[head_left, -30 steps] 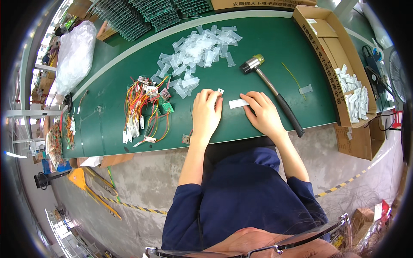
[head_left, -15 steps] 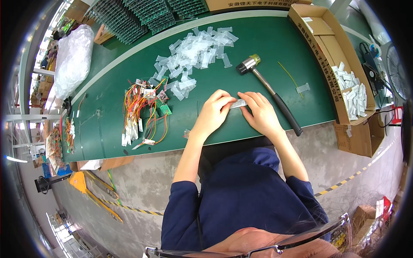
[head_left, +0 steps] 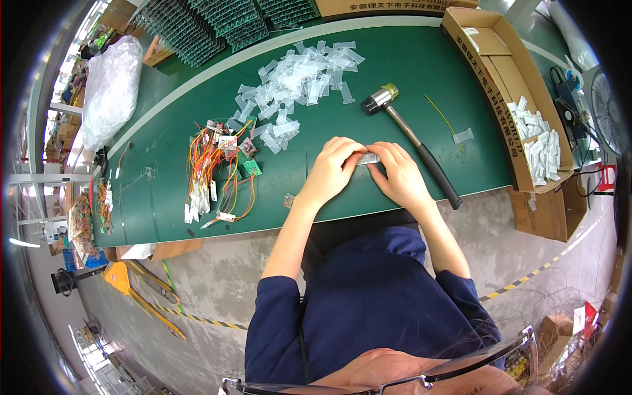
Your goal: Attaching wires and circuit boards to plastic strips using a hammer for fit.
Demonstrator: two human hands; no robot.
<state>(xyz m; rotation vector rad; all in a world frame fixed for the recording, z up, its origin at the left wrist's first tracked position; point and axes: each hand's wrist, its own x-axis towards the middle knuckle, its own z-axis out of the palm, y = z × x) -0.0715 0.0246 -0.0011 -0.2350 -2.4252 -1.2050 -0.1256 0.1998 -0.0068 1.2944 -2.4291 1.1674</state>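
Observation:
Close together over the front of the green table, my left hand (head_left: 332, 166) and my right hand (head_left: 397, 172) pinch a small flat whitish-grey plastic piece (head_left: 368, 158) from both sides. Fingertips cover much of it, so its exact kind is hard to tell. To the right of my right hand lies a mallet (head_left: 409, 131) with a black grip and a yellowish face. Left of my left hand is a bundle of circuit boards with red and yellow wires (head_left: 220, 164). Beyond my hands spreads a heap of clear plastic pieces (head_left: 296, 82).
A cardboard box (head_left: 490, 85) holding white parts (head_left: 536, 141) stands at the right edge. A yellow-green wire (head_left: 442, 118) lies near a single clear piece (head_left: 463, 135). Stacked green racks (head_left: 224, 23) and a plastic bag (head_left: 113, 92) are at the far left.
The small piece has been tilted slightly between my fingers and looks greyer. Both hands stay almost in the same place, with the fingers shifting a little.

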